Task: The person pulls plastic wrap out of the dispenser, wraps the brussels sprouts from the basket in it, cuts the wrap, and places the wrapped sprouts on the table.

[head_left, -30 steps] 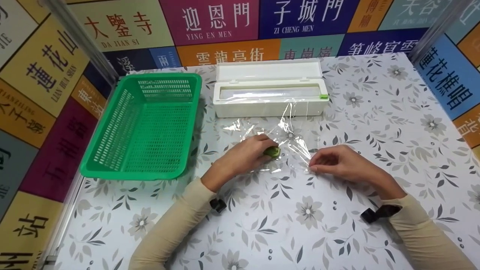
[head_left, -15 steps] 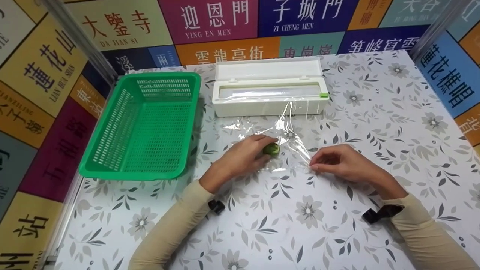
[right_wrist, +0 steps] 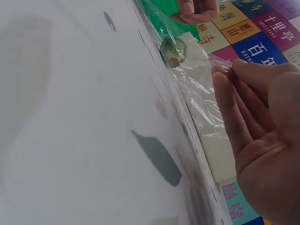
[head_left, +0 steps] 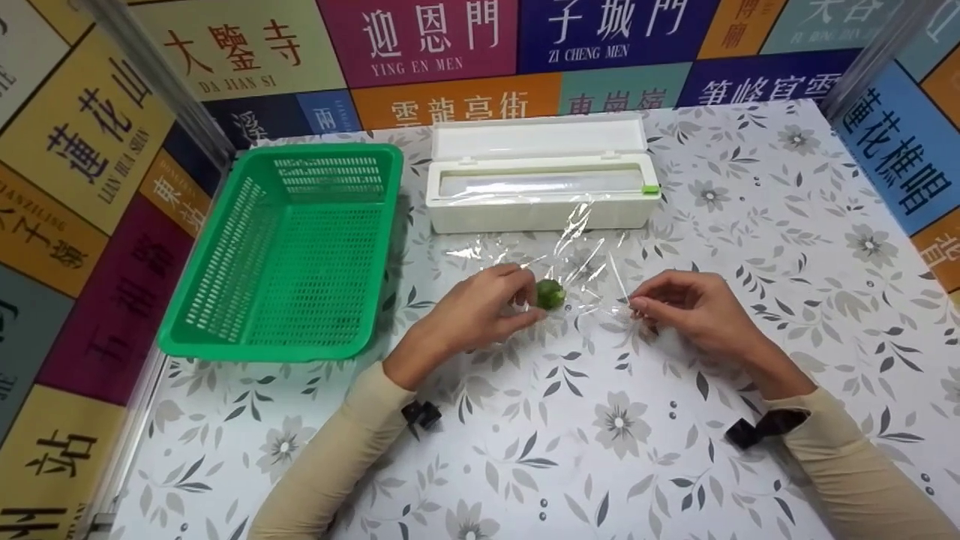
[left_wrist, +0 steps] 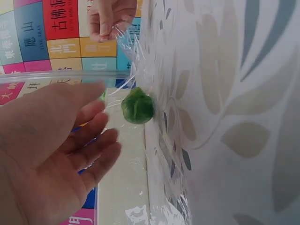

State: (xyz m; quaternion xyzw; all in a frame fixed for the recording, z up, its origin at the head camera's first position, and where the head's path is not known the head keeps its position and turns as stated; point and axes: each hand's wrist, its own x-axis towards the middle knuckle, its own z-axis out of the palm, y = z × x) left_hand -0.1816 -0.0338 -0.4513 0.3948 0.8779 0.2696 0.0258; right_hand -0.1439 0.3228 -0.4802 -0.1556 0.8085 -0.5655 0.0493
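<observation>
A small green Brussels sprout [head_left: 550, 294] sits on a sheet of clear cling film [head_left: 600, 274] spread over the table. In the right wrist view the sprout [right_wrist: 173, 51] shows a pale brownish stem end. My left hand [head_left: 480, 307] is just to its left, fingers loosely bent and apart from it; the left wrist view has a gap between the fingertips and the sprout [left_wrist: 137, 107]. On the other side, my right hand [head_left: 697, 311] pinches the film's near right corner between thumb and fingers, lifting it slightly off the table.
Behind the sprout stands a white cling film dispenser [head_left: 540, 219] with its lid raised and a green slider [head_left: 650, 190] at the right end; the film runs out over its front. A green plastic basket [head_left: 367, 330] is at the left. Printed panels [head_left: 457, 97] enclose the table.
My left hand has let go of the sprout and drawn back slightly left, showing more of it. My right hand has raised the film corner and moved it a little away and right.
</observation>
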